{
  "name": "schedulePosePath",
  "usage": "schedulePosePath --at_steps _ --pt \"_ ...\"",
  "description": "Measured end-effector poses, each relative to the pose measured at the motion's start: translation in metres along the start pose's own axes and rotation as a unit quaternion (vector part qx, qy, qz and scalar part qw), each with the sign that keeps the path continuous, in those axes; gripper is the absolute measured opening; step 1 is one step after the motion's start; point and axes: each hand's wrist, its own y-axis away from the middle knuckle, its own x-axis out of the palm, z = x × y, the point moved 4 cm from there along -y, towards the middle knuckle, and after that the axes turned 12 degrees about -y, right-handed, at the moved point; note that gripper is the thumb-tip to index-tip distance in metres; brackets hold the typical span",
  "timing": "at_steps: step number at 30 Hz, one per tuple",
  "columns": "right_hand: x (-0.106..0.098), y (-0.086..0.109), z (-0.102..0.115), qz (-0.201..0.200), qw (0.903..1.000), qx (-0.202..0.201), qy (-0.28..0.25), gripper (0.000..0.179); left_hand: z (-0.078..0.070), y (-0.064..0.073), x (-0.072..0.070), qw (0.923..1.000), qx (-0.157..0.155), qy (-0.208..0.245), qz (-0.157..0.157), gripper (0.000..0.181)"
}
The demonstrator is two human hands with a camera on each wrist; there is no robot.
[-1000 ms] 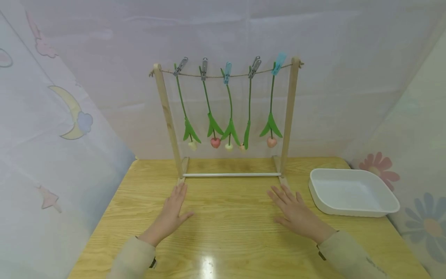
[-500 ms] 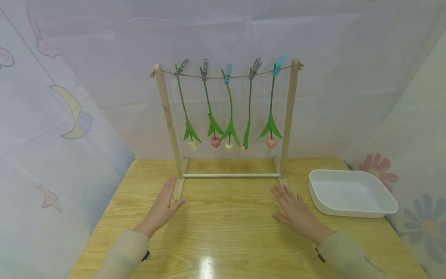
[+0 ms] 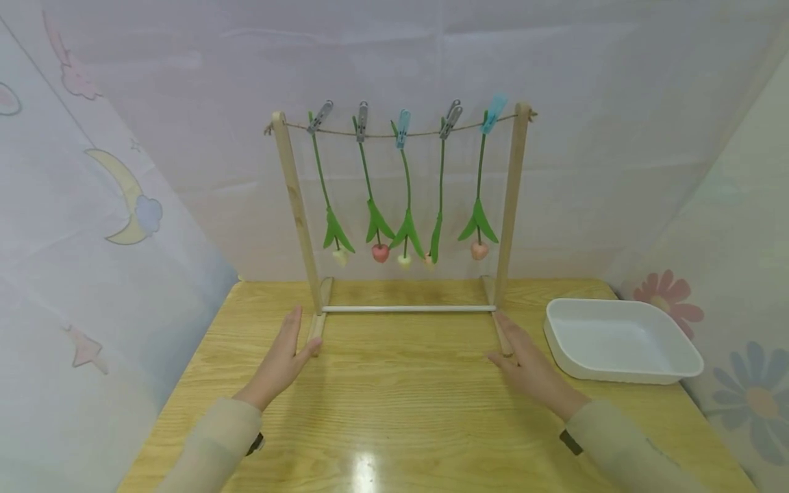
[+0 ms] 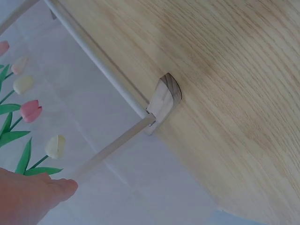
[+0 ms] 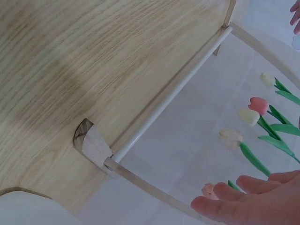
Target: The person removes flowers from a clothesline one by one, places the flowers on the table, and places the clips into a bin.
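A wooden rack (image 3: 511, 205) stands on the table, with a twine line strung between its two posts. Several artificial tulips (image 3: 380, 253) hang head down from it by grey and blue clothespins (image 3: 402, 130). My left hand (image 3: 280, 363) is at the outer side of the rack's left foot (image 3: 317, 332), fingers straight, thumb apart and overlapping the foot's front end. On the other side, my right hand (image 3: 531, 370) is beside the right foot (image 3: 503, 335), its fingers extended forward and thumb pointing inward. Both hands hold nothing.
A white rectangular tray (image 3: 622, 373) sits on the right side of the wooden table (image 3: 394, 411), close to my right forearm. A white rod (image 3: 407, 309) joins the rack's feet low down. Printed cloth (image 3: 185, 137) hangs behind and at both sides.
My left hand has shifted left, from over the left foot to its outer side. My right hand has turned onto its edge and moved slightly right beside the right foot. The rack stays put.
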Motion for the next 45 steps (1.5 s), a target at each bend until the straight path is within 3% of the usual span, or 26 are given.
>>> schedulePosePath --at_steps 4,9,21,35,45 --pt "-0.006 -0.003 -0.001 -0.015 0.9994 0.003 -0.032 0.066 -0.002 -0.003 0.0 0.9998 -0.01 0.014 0.01 0.085" --pt "-0.013 -0.007 -0.001 -0.017 0.9964 0.041 -0.071 0.067 -0.002 -0.007 0.001 0.9995 -0.019 0.023 0.01 0.085" --pt "-0.027 -0.017 -0.008 -0.028 0.9918 0.107 -0.064 0.071 0.006 -0.018 -0.003 0.9992 -0.03 0.027 0.0 0.077" --pt "-0.039 -0.028 -0.02 -0.039 0.984 0.113 -0.132 0.069 0.016 -0.031 -0.01 0.9973 -0.033 0.06 -0.024 0.074" --pt "-0.049 -0.045 -0.019 -0.043 0.9786 0.12 -0.161 0.072 0.011 -0.047 -0.018 0.9968 -0.022 0.064 -0.041 0.071"
